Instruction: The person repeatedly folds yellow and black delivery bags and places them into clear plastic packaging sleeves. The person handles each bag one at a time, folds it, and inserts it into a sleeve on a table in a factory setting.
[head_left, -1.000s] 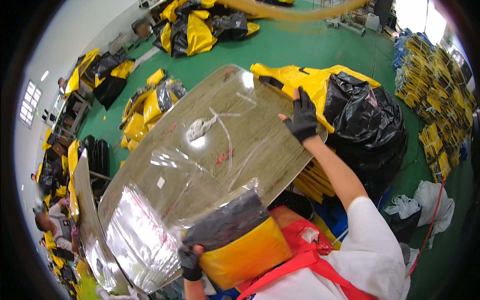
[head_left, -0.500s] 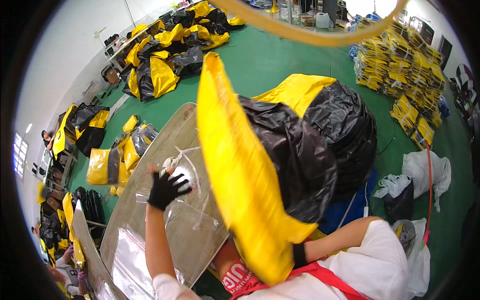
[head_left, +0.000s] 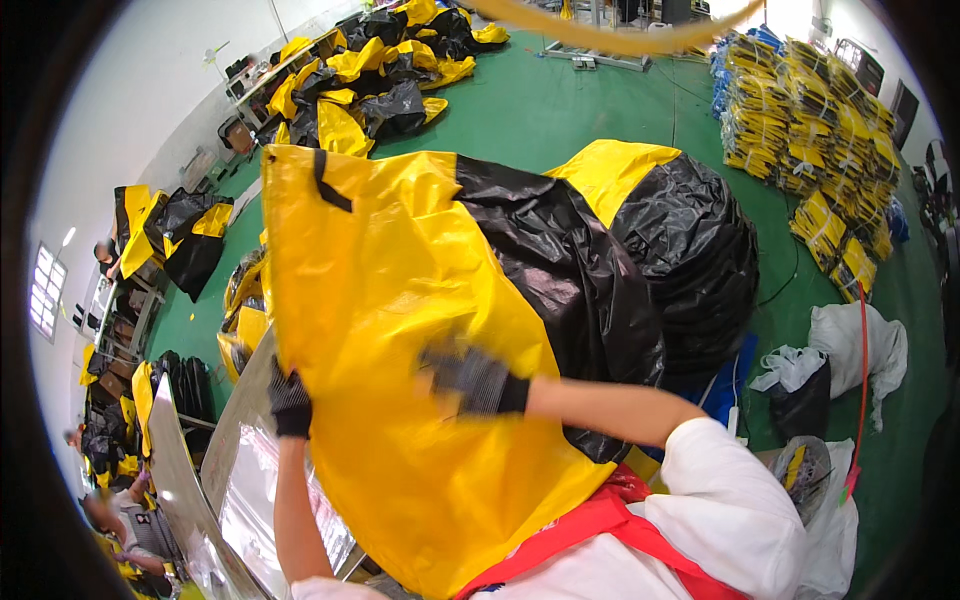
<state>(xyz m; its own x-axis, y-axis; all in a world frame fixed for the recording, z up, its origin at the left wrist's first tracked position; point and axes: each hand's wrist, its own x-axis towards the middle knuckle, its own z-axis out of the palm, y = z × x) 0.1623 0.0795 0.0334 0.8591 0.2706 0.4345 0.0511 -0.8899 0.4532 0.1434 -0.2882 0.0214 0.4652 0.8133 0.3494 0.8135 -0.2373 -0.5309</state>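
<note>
A large yellow-and-black plastic sheet lies spread over the table before me, its yellow part wide and flat and its black part to the right. A short black strap shows near its far left corner. At the sheet's left edge, my left hand, in a black glove, is closed on the border; some fingers are hidden. Over the middle of the yellow part is my right hand, in a dark grey glove. Motion smears its fingers, so their pose is unclear.
A bulky black-and-yellow heap adjoins the sheet on the right. Clear plastic film covers part of the table at the left. Tied yellow bundles are stacked at the far right, with white sacks nearer. Another person works at the lower left.
The yellow part, bunched upright before, is now spread leftward across the table. My left hand, spread and off the sheet before, is at its edge. My right hand has come up onto the sheet.
</note>
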